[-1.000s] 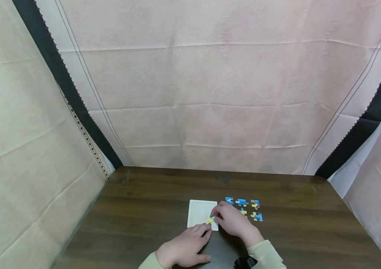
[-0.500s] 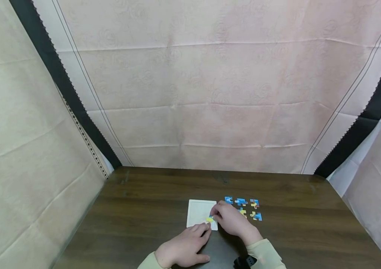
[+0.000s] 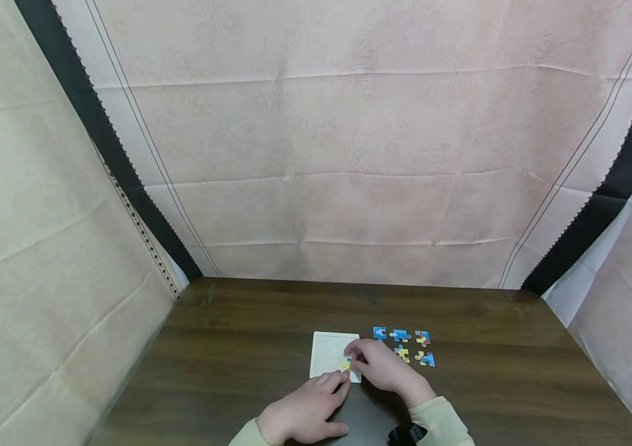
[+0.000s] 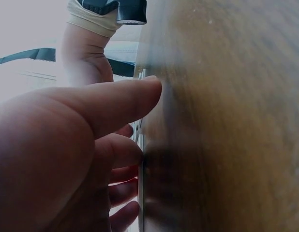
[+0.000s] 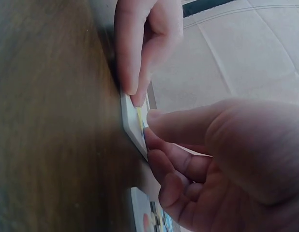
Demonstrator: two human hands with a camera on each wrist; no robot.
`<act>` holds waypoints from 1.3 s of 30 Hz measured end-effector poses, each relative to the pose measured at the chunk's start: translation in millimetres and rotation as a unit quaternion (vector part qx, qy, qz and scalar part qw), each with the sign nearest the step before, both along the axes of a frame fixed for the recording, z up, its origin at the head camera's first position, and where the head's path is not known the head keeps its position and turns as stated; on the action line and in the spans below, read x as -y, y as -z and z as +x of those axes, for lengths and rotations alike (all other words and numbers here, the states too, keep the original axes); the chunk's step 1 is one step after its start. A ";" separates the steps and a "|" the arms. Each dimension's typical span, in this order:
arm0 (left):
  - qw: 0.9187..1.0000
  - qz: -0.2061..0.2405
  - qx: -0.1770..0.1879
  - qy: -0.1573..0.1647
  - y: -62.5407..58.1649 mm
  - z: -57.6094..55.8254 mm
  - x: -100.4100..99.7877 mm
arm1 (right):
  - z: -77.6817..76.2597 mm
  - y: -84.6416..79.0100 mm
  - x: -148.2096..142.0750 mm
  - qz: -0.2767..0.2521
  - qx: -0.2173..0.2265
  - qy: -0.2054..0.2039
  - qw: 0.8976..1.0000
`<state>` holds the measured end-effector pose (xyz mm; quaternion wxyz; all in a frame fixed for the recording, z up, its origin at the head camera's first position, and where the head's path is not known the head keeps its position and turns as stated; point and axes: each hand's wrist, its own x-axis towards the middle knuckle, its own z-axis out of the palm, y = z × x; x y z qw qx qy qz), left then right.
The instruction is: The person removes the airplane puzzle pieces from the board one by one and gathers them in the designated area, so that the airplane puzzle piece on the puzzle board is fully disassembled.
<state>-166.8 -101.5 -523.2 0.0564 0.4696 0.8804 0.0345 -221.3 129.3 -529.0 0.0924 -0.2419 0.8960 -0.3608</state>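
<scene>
A white square puzzle tray (image 3: pixel 327 352) lies on the table, with a yellow-and-blue puzzle piece (image 3: pixel 346 364) at its lower right corner. My right hand (image 3: pixel 387 370) pinches that piece between thumb and index finger; in the right wrist view the piece (image 5: pixel 140 119) shows as a thin yellow edge beside the thumb tip. The fingertips of my left hand (image 3: pixel 311 410) rest on the tray's near edge, fingers fairly straight and thumb apart. From the left wrist, the left hand (image 4: pixel 67 140) hides most of the tray.
Several loose puzzle pieces lie right of the tray, among them a blue one (image 3: pixel 379 333), a yellow one (image 3: pixel 402 354) and a blue-and-yellow one (image 3: pixel 428 359). Everything is on a dark wooden table (image 3: pixel 249 334), with pale cloth walls (image 3: pixel 349 186) behind and at the sides.
My right hand has shifted slightly left and down over the tray's corner, uncovering more of the loose pieces. The left hand has stayed in place.
</scene>
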 end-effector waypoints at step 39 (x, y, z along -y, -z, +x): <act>1.000 0.003 -0.002 -0.011 0.1 0.2 0.9 | 2.8 -1.5 5.6 -0.053 0.023 0.062 0.996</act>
